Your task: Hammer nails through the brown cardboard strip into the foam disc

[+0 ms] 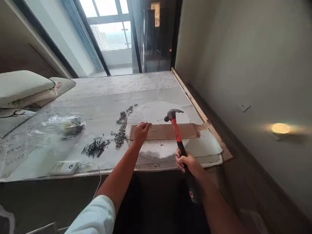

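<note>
The right hand grips a hammer; the left hand pinches a nail over the board. Well left of that pinch, a clear plastic bag holds something dark.

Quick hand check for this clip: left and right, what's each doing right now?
Left hand: closed in a pinch on what looks like a nail.
Right hand: closed around the handle of the hammer.

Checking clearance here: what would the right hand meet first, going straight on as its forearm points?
Probably the white round slab; depth is unclear, so the right hand might pass above it.
</note>
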`<state>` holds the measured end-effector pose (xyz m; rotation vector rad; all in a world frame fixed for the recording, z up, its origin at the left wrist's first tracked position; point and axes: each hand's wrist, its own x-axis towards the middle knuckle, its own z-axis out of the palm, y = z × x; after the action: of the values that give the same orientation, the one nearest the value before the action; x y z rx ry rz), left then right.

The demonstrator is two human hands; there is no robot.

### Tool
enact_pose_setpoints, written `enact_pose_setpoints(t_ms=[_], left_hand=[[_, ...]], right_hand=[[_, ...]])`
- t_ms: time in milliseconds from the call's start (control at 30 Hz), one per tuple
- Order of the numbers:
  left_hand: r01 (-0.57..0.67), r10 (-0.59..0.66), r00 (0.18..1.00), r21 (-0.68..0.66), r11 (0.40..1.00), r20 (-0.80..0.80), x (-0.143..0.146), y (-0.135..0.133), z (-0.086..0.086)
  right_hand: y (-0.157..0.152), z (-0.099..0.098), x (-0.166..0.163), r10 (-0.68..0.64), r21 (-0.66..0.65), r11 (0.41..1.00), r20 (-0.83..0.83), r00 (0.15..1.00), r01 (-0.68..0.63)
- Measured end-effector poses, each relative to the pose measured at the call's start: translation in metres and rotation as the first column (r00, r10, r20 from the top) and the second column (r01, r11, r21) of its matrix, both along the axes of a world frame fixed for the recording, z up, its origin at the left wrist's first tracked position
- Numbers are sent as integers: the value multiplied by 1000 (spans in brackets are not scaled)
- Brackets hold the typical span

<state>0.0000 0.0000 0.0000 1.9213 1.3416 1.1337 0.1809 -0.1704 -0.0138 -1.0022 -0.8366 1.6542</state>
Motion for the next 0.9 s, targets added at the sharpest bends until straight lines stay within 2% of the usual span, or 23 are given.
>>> enact_pose_setpoints(t_ms=[133,267,500,633,900], left_hand=[[46,-36,992,83,996,-121,19,5,-20],[105,-80,974,110,988,-212,29,13,-35],[149,-103,934,110,983,-342,36,28,-45],[171,-120,912,98,980,-391,36,30,-53],[157,-116,925,86,984,-361,32,33,-59]], right_hand=[[-3,0,1,-30,-11,999,23,999,31],[-5,3,2,-62,-34,997,81,995,65],[-3,13,-1,-32,-74,996,146,989,43],[-3,12,-4,-35,-75,996,198,980,50],[-8,4,-9,-35,-56,997,256,966,50]])
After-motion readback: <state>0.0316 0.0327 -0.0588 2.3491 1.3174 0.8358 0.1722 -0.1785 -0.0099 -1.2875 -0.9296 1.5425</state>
